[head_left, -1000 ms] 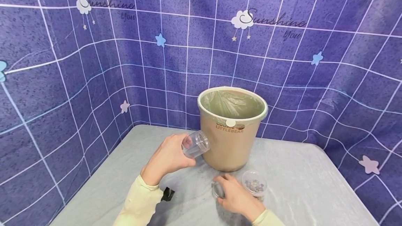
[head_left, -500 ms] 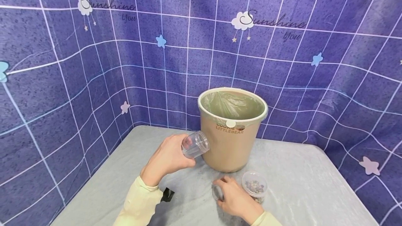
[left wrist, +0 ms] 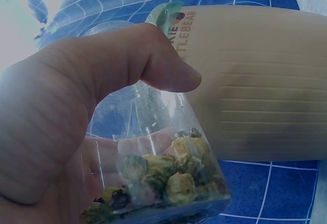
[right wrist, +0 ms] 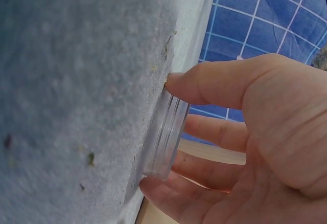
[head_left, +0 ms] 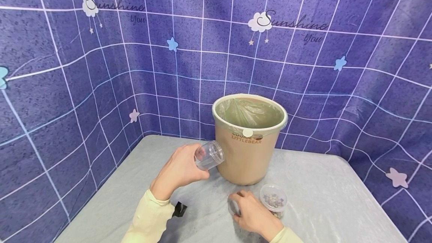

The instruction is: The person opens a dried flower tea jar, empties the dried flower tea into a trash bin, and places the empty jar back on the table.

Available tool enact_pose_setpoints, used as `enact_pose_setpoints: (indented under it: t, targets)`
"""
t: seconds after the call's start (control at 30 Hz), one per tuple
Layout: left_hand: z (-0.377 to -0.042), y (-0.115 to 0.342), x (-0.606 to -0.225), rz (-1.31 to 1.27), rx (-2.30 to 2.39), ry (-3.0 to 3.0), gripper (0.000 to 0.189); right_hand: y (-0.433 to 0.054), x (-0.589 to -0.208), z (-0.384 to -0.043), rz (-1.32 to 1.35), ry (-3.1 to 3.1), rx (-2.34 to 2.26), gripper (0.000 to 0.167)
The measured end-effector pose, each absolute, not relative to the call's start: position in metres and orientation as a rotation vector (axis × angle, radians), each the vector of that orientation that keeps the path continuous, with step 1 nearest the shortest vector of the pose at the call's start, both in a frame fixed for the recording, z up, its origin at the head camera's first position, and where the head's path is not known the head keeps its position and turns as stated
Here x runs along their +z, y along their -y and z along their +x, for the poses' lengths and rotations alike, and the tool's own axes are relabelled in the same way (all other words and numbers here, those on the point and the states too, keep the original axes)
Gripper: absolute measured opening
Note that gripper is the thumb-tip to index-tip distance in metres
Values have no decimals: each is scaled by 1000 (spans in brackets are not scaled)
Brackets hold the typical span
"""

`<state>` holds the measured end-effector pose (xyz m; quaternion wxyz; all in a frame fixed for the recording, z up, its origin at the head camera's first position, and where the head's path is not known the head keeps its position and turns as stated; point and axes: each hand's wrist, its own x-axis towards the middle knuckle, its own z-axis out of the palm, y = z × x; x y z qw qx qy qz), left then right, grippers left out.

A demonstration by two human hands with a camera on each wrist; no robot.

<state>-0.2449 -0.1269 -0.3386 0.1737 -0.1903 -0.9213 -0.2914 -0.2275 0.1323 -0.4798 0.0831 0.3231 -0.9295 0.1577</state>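
Observation:
My left hand (head_left: 180, 166) grips a clear plastic jar (head_left: 210, 155), tilted with its open mouth toward the bin's side. Dried yellow-green flower buds (left wrist: 168, 175) lie at the jar's bottom in the left wrist view. On the grey tabletop, my right hand (head_left: 251, 211) holds a round clear lid (right wrist: 166, 137) by its rim, thumb on one side and fingers on the other. The lid rests against the table surface. Just right of that hand stands a second clear container (head_left: 274, 201) with small purple and pale dried pieces visible through its top.
A tan bin (head_left: 248, 160) with a green liner bag stands behind both hands. A black scrap (head_left: 180, 209) shows beside the left sleeve. Small crumbs (right wrist: 91, 158) dot the grey tabletop (head_left: 320, 190). Purple gridded cloth surrounds the table.
My right hand has settled very slightly with the lid, which looked darker a second ago. The left hand and its jar have stayed put.

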Motion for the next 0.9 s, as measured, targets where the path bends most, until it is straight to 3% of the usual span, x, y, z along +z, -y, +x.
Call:
enact_pose_setpoints:
  t: [0.9]
  targets:
    - [-244,128,-337,-537,-823,2604,39,-135,-463,-223,899,2807,469,48]
